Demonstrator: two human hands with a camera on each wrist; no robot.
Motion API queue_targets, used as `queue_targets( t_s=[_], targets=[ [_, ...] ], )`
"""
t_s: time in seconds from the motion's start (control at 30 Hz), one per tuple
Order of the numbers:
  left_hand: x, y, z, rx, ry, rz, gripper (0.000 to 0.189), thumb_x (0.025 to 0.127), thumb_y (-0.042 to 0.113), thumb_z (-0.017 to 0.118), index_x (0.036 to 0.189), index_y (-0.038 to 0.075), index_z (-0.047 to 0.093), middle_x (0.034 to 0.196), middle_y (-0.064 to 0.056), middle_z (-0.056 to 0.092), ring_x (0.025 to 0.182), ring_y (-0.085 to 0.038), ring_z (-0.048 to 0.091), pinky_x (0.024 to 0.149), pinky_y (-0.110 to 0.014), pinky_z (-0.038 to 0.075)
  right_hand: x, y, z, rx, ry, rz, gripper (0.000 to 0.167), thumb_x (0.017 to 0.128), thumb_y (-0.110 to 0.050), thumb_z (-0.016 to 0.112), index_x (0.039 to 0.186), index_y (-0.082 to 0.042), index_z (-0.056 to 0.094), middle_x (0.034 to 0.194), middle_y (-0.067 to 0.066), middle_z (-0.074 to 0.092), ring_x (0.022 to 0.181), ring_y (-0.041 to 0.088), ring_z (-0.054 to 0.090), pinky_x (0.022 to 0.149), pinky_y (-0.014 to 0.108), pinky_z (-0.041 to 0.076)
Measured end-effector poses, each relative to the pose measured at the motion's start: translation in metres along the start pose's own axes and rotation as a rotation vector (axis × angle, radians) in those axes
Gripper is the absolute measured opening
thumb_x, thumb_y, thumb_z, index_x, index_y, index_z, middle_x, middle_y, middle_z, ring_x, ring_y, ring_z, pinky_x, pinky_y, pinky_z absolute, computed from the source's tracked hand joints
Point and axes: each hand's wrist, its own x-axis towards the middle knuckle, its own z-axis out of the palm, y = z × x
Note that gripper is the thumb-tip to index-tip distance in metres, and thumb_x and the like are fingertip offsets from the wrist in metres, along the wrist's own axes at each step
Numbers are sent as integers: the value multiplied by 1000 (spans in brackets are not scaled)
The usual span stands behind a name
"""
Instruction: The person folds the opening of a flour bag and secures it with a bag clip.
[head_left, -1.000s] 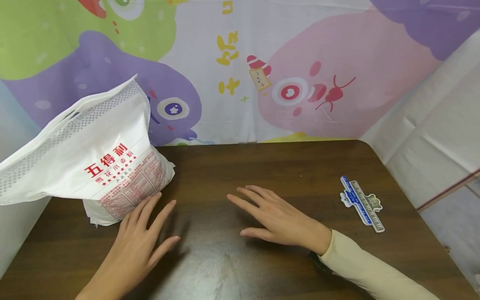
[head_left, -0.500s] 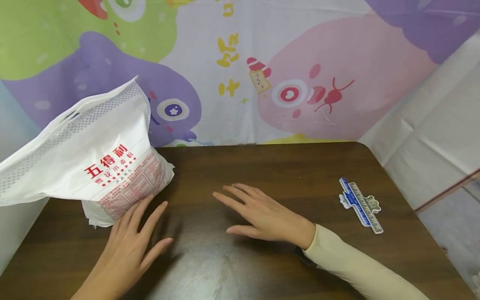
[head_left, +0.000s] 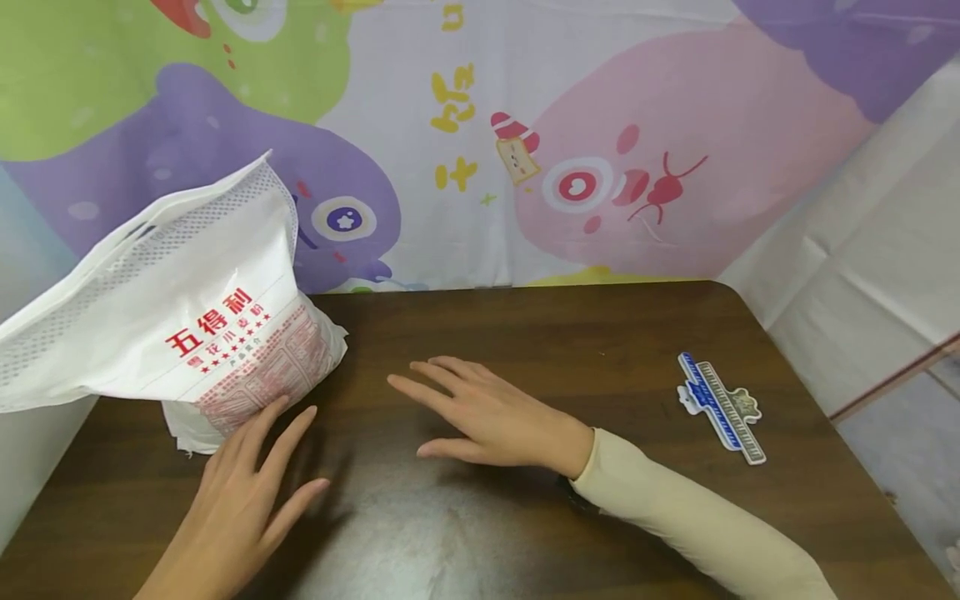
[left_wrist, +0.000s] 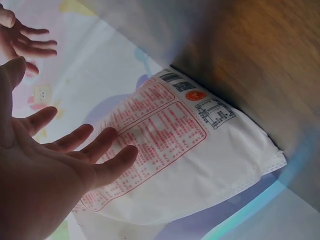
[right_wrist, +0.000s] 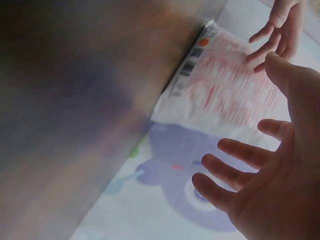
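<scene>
While near one bag [head_left: 251, 333], left grip [head_left: 236, 496] and right grip [head_left: 487, 417] both spread, two clips [head_left: 717, 408]

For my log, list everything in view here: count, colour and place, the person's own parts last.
table: 1, dark brown, across the lower view
bag: 1, white with red print, table's left side
blue ruler-like piece: 1, blue and white, table's right side
grey ruler-like piece: 1, grey and white, alongside the blue one
cartoon backdrop: 1, multicoloured, behind the table
white sheet: 1, white, far right
left hand: 1, bare, at the bag's front, contact unclear
right hand: 1, bare, around mid-table, holding nothing
sleeve: 1, cream, right arm
</scene>
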Motion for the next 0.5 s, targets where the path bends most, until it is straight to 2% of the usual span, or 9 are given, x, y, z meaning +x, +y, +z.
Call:
queue_targets(
  t_s=[0.23, 0.5],
  targets=[
    [-3, -6, -2, -26, -1, -19, 69, 98, 54, 54, 151, 11, 42, 152, -23, 36, 129, -47, 42, 92, -66, 37, 30, -15, -3, -25, -2, -63, 78, 100, -62, 40, 161, -26, 9, 157, 10, 34, 143, 28, 33, 115, 45, 32],
    [-9, -11, -8, -37, -11, -34, 68, 98, 52, 56, 151, 11, 42, 151, -22, 37, 129, -46, 42, 93, -65, 37, 50, -18, 1, -12, 23, -86, 77, 99, -62, 40, 161, -25, 11, 156, 9, 36, 142, 25, 34, 114, 43, 33]
  ],
)
